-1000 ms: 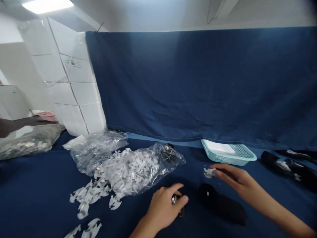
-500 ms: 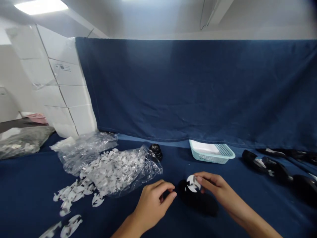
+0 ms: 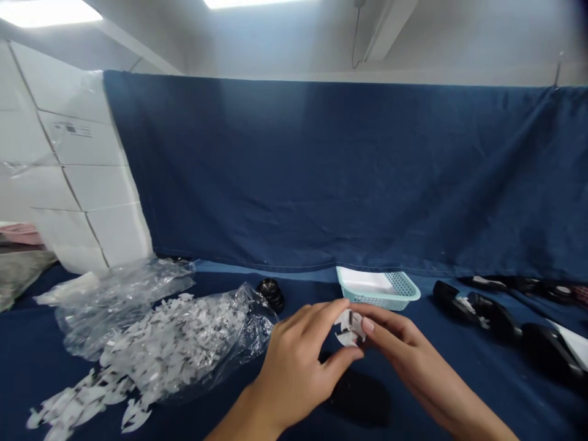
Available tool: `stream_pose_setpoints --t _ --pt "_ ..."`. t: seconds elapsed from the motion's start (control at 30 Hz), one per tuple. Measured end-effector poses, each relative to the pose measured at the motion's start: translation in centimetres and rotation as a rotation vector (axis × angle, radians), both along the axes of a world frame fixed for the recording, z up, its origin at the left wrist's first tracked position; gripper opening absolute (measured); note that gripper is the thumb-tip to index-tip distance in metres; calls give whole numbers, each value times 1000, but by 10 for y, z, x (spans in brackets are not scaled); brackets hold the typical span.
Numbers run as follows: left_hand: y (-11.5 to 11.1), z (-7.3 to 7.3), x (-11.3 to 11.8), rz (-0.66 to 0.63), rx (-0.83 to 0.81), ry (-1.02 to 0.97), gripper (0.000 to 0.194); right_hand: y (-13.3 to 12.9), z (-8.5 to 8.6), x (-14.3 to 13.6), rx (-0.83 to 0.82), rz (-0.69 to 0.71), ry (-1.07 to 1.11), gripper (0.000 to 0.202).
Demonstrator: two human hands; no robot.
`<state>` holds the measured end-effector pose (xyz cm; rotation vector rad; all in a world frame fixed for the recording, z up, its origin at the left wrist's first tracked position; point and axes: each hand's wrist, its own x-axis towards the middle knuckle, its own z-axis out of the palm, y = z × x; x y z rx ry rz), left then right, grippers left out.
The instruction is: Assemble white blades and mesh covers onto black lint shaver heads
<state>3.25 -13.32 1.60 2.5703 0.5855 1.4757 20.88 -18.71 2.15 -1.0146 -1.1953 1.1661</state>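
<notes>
A small white plastic part with cut-outs is held up between my two hands. My right hand pinches its right side between thumb and fingers. From the left, the thumb and fingers of my left hand close around the same part. Below the hands, a dark rounded black piece lies on the blue cloth, partly hidden by my left hand. Many similar white parts fill a clear plastic bag to the left, with some spilled out in front of it.
A light-blue basket with something white inside stands behind the hands. Black round pieces are stacked by the bag. Several black shells lie at the right. A blue curtain hangs behind; white boxes are piled at left.
My left hand has moved right and closed on the white part, which my right hand held alone before. The view has turned slightly to the right.
</notes>
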Motion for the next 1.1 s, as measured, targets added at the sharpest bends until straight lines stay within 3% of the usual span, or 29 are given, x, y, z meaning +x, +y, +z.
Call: stream_pose_setpoints --t 0.2,0.5,0.8,0.97,1.1 --pt "-7 9 -4 28 164 -19 45 -17 9 -11 -31 75 81 27" --pt "-22 24 -7 -35 385 26 32 -22 7 -18 1 -18 63 34" --pt "-24 23 -12 -47 421 53 32 -24 5 -16 -89 58 176 22" --pt "-24 24 -10 -67 451 46 32 -20 0 -10 -16 178 211 15" --pt "-23 22 -9 -80 443 41 31 -20 -1 -8 6 173 200 13"
